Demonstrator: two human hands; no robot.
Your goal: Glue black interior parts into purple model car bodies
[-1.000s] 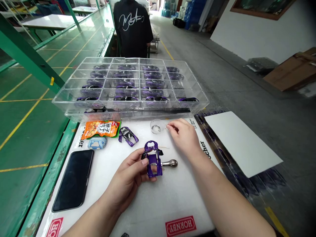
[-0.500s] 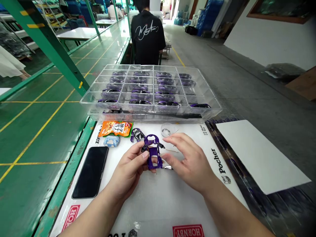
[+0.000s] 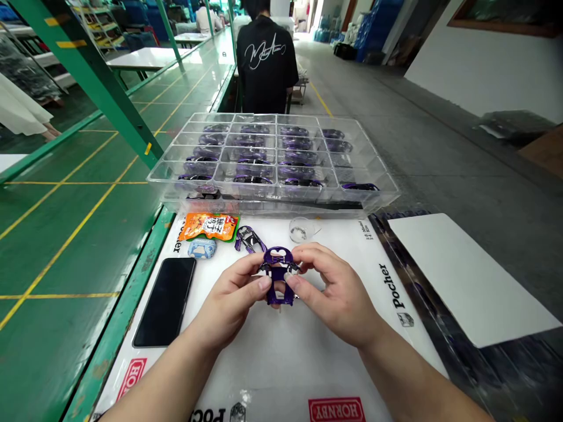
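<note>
A purple model car body point(image 3: 278, 274) with window and hood openings is held just above the white work mat point(image 3: 281, 363). My left hand point(image 3: 240, 293) pinches its left side between thumb and fingers. On the opposite side, my right hand point(image 3: 328, 287) grips the body too, thumb on top by the small black side piece. Behind my left fingers lies another purple and black car part point(image 3: 250, 239). A small round clear dish point(image 3: 302, 230) with tiny bits in it sits beyond my right hand.
Across the back stands a clear divided tray point(image 3: 272, 190) with several purple car bodies. On the left are a black phone point(image 3: 165, 302), an orange snack packet point(image 3: 209, 226) and a blue case point(image 3: 202, 249). A white board point(image 3: 470, 275) lies right. A person point(image 3: 267, 64) faces away ahead.
My right hand has moved in from beside the car body and now grips its right side. The left hand keeps its hold, and the body looks turned a little.
</note>
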